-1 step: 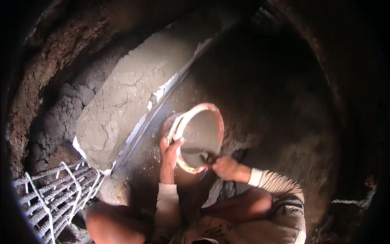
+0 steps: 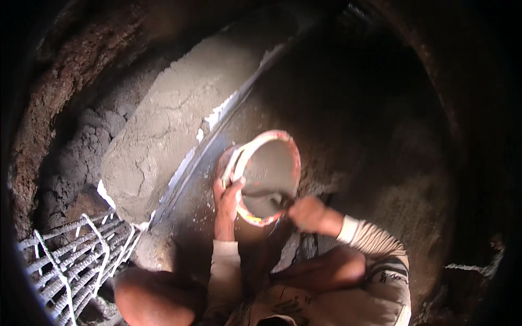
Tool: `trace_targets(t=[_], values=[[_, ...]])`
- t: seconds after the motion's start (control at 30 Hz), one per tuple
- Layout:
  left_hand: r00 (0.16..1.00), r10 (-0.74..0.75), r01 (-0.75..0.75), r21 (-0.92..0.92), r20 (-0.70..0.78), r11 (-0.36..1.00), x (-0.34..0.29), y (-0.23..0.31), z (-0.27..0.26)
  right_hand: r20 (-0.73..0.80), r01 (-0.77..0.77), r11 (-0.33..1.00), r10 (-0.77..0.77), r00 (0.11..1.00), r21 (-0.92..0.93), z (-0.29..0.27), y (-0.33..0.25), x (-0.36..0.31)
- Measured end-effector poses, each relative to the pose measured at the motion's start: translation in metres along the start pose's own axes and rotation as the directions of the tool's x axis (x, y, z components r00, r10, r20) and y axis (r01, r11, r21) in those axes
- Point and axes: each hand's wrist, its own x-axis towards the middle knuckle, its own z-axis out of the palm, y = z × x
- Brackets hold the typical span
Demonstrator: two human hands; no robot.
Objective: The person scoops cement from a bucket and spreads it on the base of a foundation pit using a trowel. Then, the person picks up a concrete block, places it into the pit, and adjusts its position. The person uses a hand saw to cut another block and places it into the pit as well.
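Note:
A bucket [image 2: 298, 157] with a pale, red-streaked rim leans tilted in front of me, its mouth toward me. Grey wet mortar [image 2: 272, 165] lies inside it. My left hand [image 2: 225, 204] is closed on the bucket's near left side, thumb over the rim. At the lower right of the rim my right hand [image 2: 312, 214] is closed around the handle end of a trowel [image 2: 277, 199]. The trowel's blade dips into the mortar and shows only in part; the fingers cover its handle.
A long bed of grey mortar [image 2: 152, 130] with a straight, white-edged side runs along the left. Steel rebar with bent ties [image 2: 81, 255] lies at the lower left. Rough earth [image 2: 76, 81] rises behind the bed. My bent knees [image 2: 155, 299] flank the near side.
The bucket has shifted slightly up, with my left hand still on it. My right hand and the trowel have moved a little up and to the right.

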Motion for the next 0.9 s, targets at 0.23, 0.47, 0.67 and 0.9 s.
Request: trace_targets(t=[0.23, 0.47, 0.67, 0.9], values=[[0.998, 0.069, -0.068, -0.037, 0.014, 0.997, 0.012, 0.0, 0.011, -0.153, -0.129, 0.991, 0.124, 0.98, -0.021, 0.037, 0.017, 0.04], [0.999, -0.04, 0.041, 0.013, -0.014, 0.999, 0.011, 0.003, -0.007, -0.162, -0.194, 0.96, 0.228, 0.96, 0.201, -0.036, 0.011, 0.034], [0.998, 0.049, -0.051, -0.074, -0.03, 0.996, 0.012, 0.009, -0.023, 0.023, -0.037, 0.999, 0.036, 0.999, 0.023, -0.048, -0.003, 0.025], [1.0, -0.002, 0.001, -0.048, -0.023, 0.999, 0.008, 0.008, -0.007, -0.121, -0.079, 0.99, 0.065, 0.991, -0.118, 0.034, 0.01, 0.051]])
